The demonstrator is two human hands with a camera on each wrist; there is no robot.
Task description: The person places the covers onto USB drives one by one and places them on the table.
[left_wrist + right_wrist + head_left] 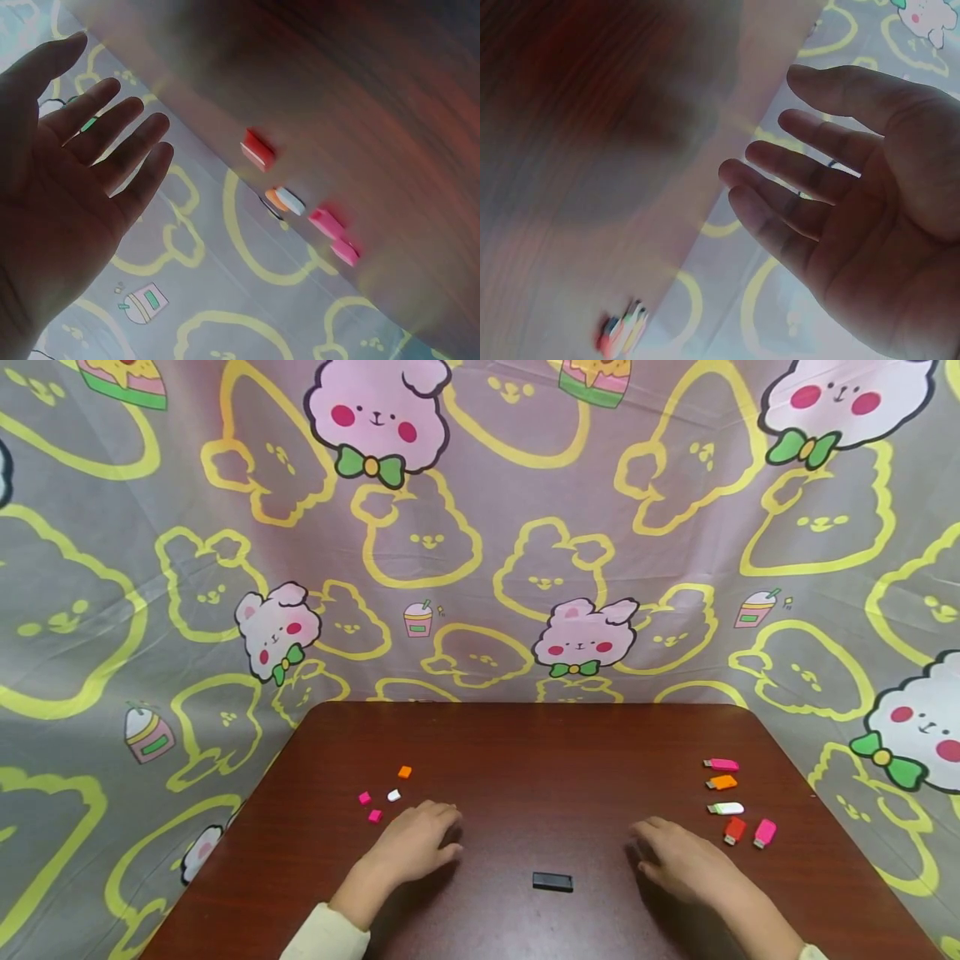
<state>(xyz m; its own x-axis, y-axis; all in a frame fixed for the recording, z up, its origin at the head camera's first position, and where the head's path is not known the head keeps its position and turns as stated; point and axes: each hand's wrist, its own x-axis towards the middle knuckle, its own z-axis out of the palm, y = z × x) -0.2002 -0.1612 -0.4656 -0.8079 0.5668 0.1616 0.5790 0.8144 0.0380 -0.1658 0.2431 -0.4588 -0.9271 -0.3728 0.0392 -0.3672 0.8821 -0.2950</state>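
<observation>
A black USB stick (552,882) lies between the two hands near the front of the table. To its left hovers my left hand (411,847), holding nothing, its fingers relaxed and slightly bent. My right hand (686,862) is off to the right of the stick, also holding nothing, fingers loosely spread. Beyond the left hand are small USB caps: an orange cap (405,772), a white cap (394,795) and two pink ones (364,797). In the left wrist view a red cap (257,150) shows too.
Uncapped USB sticks stand in a group at the right: a pink stick (723,765), an orange stick (723,782), a white stick (727,808), a red stick (735,831) and another pink one (765,833). A patterned curtain (480,602) surrounds the brown table (540,752).
</observation>
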